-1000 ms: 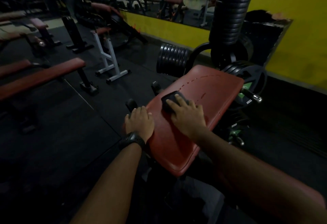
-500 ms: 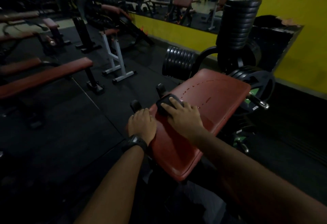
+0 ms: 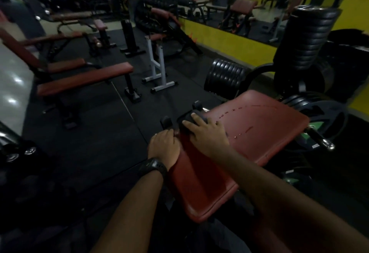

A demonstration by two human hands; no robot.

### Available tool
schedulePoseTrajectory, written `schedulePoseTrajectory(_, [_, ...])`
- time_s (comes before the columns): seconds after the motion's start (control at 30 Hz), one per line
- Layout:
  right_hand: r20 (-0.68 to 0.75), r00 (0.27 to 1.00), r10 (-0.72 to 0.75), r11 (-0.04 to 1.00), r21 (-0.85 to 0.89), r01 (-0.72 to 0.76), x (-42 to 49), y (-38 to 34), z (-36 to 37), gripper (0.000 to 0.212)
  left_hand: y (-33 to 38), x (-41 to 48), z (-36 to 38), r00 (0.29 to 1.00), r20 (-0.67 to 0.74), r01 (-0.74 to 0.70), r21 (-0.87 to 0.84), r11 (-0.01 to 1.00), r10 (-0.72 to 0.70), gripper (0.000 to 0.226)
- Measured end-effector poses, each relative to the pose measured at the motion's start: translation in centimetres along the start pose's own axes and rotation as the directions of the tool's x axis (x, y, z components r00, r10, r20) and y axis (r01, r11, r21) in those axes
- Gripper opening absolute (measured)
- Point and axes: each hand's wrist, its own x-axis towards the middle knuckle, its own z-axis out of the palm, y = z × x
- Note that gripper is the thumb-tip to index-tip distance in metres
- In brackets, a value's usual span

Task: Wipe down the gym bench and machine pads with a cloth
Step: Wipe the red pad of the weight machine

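Two hands are on the red pad [image 3: 249, 132] in front of me. My right hand [image 3: 207, 132] lies palm down on a dark cloth [image 3: 189, 119], fingers [image 3: 194, 117] spread flat over it and pressing it onto the pad rather than closed around it. The cloth sits at the pad's left edge, about midway along that edge, bunched into a small lump; I cannot tell any long axis for it. My left hand [image 3: 164, 146] grips the same left edge just nearer to me, fingers curled over the rim, touching the pad beside the cloth. A black watch [image 3: 153, 167] is on that wrist.

The pad's long axis runs from near me, lower centre, away toward upper right. Its surface shows a dotted line of droplets. No containers seen. Black weight plates [image 3: 224, 76] stand beyond the pad's far end. A flat red bench [image 3: 85, 78] is well apart at left on the black floor [image 3: 99, 132].
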Motion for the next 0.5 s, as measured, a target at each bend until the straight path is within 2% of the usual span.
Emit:
schedulePoseTrajectory(0.13, [0.010, 0.937, 0.350, 0.933, 0.087, -0.349, -0.7, 2.8, -0.4, 0.056, 0.4, -0.3, -0.6, 0.998, 0.061, 0.007, 0.052, 0.999, -0.010, 0.044])
schedulePoseTrajectory(0.2, [-0.022, 0.928, 0.371, 0.928, 0.041, -0.370, -2.6, 1.6, -0.2, 0.057, 0.5, -0.2, -0.7, 0.998, 0.065, 0.006, 0.054, 0.999, -0.010, 0.045])
schedulePoseTrajectory(0.27, [-0.062, 0.961, 0.268, 0.963, 0.047, -0.266, -3.8, -0.3, 0.0, 0.058, 0.5, -0.1, -0.5, 0.997, 0.076, 0.025, 0.059, 0.998, -0.029, 0.048])
schedulePoseTrajectory(0.33, [-0.111, 0.991, 0.074, 0.996, 0.065, -0.067, -3.6, -1.6, 0.3, 0.054, 0.2, 0.1, -0.2, 0.997, 0.069, 0.031, 0.041, 0.999, -0.034, 0.047])
schedulePoseTrajectory(0.4, [-0.111, 0.989, -0.103, 0.993, 0.050, 0.109, -1.7, -1.6, 0.6, 0.052, 0.0, 0.1, 0.0, 0.997, 0.051, 0.050, -0.014, 0.999, -0.049, 0.039])
schedulePoseTrajectory(0.43, [-0.073, 0.987, -0.143, 0.988, 0.041, 0.146, -0.4, -1.2, 0.4, 0.052, -0.1, 0.1, 0.0, 0.997, 0.053, 0.062, -0.038, 0.997, -0.060, 0.039])
schedulePoseTrajectory(0.5, [-0.001, 0.994, -0.110, 0.994, 0.027, 0.110, 2.0, 0.1, 0.1, 0.054, 0.0, 0.0, -0.1, 0.994, 0.082, 0.082, -0.036, 0.996, -0.078, 0.057])
